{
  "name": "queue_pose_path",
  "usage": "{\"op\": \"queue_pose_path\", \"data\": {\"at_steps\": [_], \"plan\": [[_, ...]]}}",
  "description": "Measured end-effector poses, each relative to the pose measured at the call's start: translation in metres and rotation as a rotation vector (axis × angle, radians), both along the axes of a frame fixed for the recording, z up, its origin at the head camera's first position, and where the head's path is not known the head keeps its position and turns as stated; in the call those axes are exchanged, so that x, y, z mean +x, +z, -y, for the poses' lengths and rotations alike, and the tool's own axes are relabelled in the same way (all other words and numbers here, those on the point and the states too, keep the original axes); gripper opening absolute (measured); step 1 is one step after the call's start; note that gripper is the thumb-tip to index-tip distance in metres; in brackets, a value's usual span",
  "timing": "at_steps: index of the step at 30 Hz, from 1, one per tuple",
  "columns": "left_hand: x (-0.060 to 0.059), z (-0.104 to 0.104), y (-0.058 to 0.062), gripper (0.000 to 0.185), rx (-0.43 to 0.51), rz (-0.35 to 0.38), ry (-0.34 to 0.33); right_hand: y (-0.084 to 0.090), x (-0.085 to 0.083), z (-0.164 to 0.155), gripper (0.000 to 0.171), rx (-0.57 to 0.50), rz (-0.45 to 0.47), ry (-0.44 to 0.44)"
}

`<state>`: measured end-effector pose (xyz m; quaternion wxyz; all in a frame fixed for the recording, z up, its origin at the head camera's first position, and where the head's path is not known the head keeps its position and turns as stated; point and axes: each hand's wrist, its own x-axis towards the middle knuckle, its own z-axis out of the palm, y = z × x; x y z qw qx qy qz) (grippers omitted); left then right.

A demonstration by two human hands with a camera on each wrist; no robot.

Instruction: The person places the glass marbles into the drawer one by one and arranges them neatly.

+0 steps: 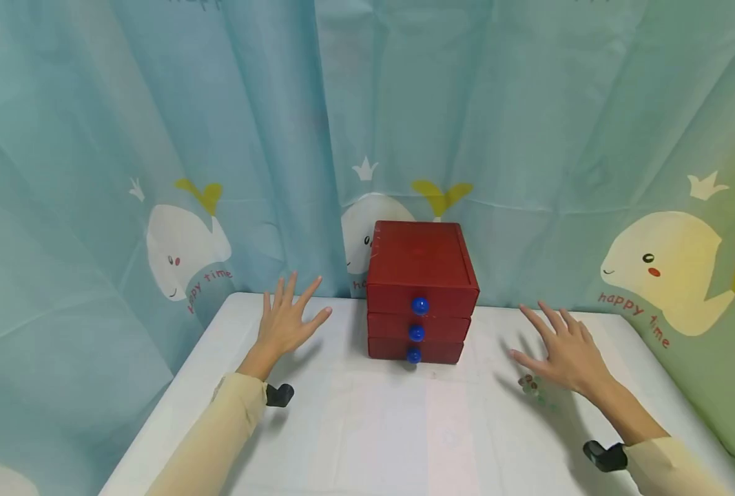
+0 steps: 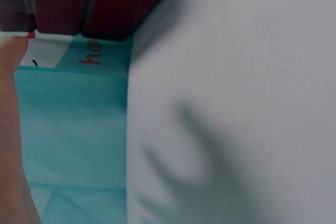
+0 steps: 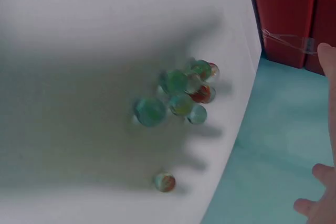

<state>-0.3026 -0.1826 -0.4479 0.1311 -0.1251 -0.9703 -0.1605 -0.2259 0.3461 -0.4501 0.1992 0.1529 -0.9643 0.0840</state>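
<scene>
With both hands spread wide and empty, the right hand (image 1: 567,353) hovering over the marbles (image 3: 181,95) near the table's (image 1: 367,441) right edge should probably close slowly from above so none roll off, while the left hand (image 1: 285,322) steadies nothing.
</scene>
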Motion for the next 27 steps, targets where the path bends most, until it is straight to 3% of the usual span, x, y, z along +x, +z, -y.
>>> {"op": "queue_pose_path", "data": {"at_steps": [7,12,20,27], "plan": [[-0.002,-0.008,0.019,0.075,0.049,-0.01,-0.031,0.01,-0.007,-0.001,0.091,-0.057,-0.067,0.125],[-0.004,-0.015,0.027,0.072,0.088,-0.033,-0.069,0.021,-0.005,-0.001,0.09,-0.085,-0.02,0.152],[-0.006,-0.024,0.038,0.069,0.163,-0.002,-0.133,0.033,0.0,0.001,0.088,-0.153,0.018,0.196],[-0.007,-0.034,0.048,0.07,0.357,0.087,-0.238,0.05,0.005,0.01,0.084,-0.184,0.003,0.218]]}}
